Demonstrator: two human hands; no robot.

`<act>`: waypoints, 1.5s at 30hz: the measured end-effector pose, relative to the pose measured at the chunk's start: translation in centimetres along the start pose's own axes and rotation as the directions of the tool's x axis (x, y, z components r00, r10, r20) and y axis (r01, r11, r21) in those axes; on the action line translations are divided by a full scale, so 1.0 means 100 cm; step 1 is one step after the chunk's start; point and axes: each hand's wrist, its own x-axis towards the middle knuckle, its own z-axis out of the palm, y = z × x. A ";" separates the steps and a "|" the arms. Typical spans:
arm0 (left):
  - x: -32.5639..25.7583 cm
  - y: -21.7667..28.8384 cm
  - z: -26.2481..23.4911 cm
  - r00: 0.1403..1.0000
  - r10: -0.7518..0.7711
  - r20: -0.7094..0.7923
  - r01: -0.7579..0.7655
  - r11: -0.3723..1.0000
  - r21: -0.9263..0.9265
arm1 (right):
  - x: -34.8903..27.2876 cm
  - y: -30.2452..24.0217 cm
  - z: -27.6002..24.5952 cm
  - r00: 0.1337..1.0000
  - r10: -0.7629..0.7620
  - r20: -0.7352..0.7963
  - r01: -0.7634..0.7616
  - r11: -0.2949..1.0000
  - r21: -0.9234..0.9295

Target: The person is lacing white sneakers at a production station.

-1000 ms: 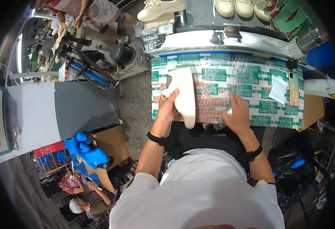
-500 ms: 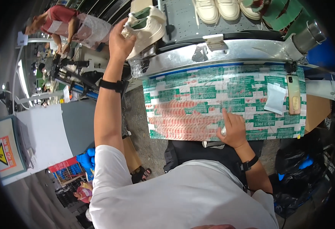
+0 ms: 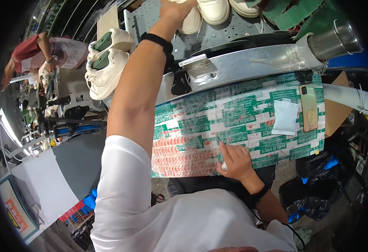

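At the top edge, my left hand [image 3: 176, 12] reaches over the perforated grey tray and closes on the upper part of a white sneaker [image 3: 190, 22]; its fingertips are partly cut off by the frame. Two more white sneakers stand to its right, such as the middle sneaker [image 3: 214, 11]. Left of my left forearm, a pair of white sneakers [image 3: 107, 69] with green inside stands by the metal rail. My right hand [image 3: 237, 161] rests on the board [image 3: 251, 126] covered in green, white and red tape, index finger stretched out, the others loosely bent.
A phone [image 3: 309, 108] and a small white packet [image 3: 285, 117] lie on the taped board. A metal rail [image 3: 234, 69] runs behind it, ending in a steel cylinder [image 3: 335, 42]. Green sheets [image 3: 293, 14] hang at upper right. A co-worker [image 3: 52, 52] stands far left.
My left hand has let go of the sneakers at the left and moved right to another sneaker on the tray. The view has turned; my right hand stays on the board.
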 end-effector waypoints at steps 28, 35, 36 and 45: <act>-0.542 -0.084 -0.169 0.939 -0.342 -0.027 0.325 0.912 -0.251 | -0.011 -0.007 0.015 0.990 -0.034 -0.136 0.040 0.998 0.038; -0.525 -0.118 -0.242 0.883 -0.328 0.335 0.452 0.787 -0.420 | -0.025 -0.082 -0.018 0.996 0.084 -0.028 -0.070 0.943 0.324; -0.515 -0.127 -0.249 0.910 -0.372 0.181 0.411 0.770 -0.488 | -0.021 -0.095 -0.022 0.997 0.077 -0.017 -0.067 0.946 0.318; -0.432 -0.102 -0.239 0.860 0.511 0.003 -0.463 0.777 0.428 | 0.014 -0.126 -0.005 0.927 -0.373 0.030 0.373 0.928 -0.002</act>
